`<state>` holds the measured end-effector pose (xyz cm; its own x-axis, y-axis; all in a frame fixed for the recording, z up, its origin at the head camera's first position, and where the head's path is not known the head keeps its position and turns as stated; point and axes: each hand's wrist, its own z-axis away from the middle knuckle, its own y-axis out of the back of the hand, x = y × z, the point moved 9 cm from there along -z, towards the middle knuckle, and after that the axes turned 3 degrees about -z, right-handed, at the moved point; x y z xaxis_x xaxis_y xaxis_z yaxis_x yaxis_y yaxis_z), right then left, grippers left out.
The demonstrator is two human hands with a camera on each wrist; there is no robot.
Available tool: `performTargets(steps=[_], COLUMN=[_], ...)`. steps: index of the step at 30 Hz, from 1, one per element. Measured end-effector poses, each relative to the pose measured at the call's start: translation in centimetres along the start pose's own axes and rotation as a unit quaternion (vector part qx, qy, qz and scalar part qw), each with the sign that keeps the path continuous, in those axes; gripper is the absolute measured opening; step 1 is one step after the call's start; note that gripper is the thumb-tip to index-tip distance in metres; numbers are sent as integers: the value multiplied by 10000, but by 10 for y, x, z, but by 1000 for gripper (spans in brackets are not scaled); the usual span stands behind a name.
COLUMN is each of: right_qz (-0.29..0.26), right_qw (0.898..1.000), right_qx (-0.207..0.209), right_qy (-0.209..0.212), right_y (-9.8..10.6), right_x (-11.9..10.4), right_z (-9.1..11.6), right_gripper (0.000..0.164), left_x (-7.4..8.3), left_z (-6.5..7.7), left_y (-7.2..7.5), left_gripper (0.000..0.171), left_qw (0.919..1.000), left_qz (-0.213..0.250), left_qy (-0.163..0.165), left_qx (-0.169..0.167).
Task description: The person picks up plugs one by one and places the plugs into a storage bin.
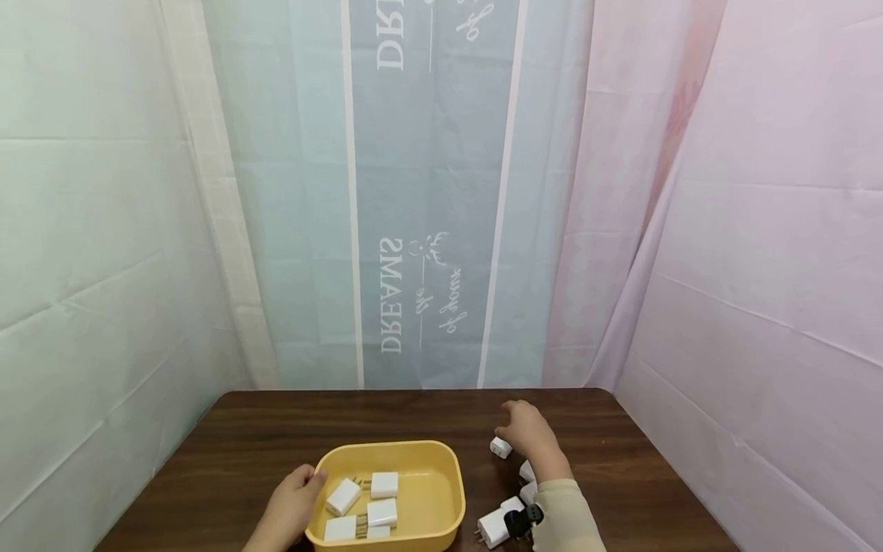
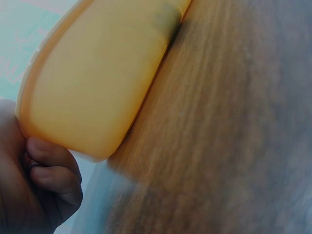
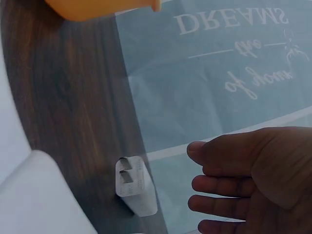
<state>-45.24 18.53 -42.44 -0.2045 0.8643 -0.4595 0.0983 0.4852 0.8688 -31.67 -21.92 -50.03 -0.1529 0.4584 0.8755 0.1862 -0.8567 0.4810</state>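
Observation:
My left hand (image 1: 293, 502) grips the left rim of a yellow plastic basin (image 1: 434, 487), and its curled fingers (image 2: 56, 175) show at the basin's corner in the left wrist view. Inside, several white plug-in chargers (image 1: 384, 484) lie loose, mostly toward the left half. Over at the right, my right hand (image 1: 531, 433) is above the table with its fingers apart and nothing held. Closest to it is a single white charger (image 1: 500, 448). From the right wrist, this charger (image 3: 136, 187) is seen with its two flat prongs facing the camera, the fingers a short distance from it.
More white chargers (image 1: 494, 528) lie on the dark wooden table (image 1: 276, 422) beside and partly under my right forearm. Around my right wrist is a black strap (image 1: 523, 521). A printed curtain (image 1: 428, 192) hangs behind the table, with pale cloth at both sides.

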Motion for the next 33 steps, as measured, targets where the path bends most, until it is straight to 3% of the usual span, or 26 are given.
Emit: performTargets(steps=[11, 33], right_qz=[-203, -417], right_qw=[9989, 9978], right_qx=[-275, -441], right_qy=[-317, -280], right_y=[-19, -32], right_x=[17, 22], right_z=[-2, 1], right_gripper=[53, 45], left_x=[0, 0], left_z=[-1, 0], left_y=[1, 0], left_gripper=[30, 30], left_qw=[10000, 9999], left_qz=[-30, 25], left_qy=[-10, 103], left_qx=[-8, -76])
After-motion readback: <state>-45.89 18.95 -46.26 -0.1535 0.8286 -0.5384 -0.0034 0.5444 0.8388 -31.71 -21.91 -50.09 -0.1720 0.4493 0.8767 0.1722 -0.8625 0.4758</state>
